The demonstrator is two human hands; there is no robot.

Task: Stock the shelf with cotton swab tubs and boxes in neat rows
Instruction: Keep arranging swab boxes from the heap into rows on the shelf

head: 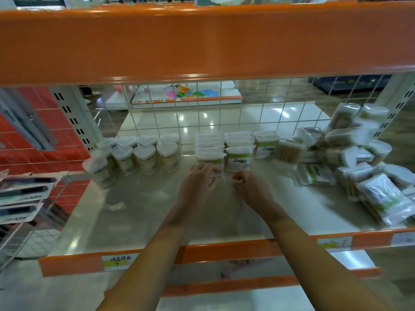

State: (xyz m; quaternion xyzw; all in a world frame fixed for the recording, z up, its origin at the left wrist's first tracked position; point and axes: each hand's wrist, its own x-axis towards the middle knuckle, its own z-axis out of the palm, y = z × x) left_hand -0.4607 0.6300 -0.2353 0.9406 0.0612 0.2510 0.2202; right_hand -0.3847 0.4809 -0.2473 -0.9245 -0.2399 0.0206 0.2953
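Stocking a pale, glossy shelf [134, 212] edged in orange, backed by a wire grid [224, 122].
The left hand [197, 182] touches the front cotton swab box [211, 161], fingers loosely bent; the right hand [251, 186] is curled, apparently holding nothing; heart-shaped tubs [143, 158] stand left, loose packs [350, 158] heap right.

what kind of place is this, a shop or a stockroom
Most likely a retail shop aisle. Orange-edged metal shelf with a price label on its front rail, many identical cotton swab tubs and boxes set in rows, and another display shelf across the polished floor.
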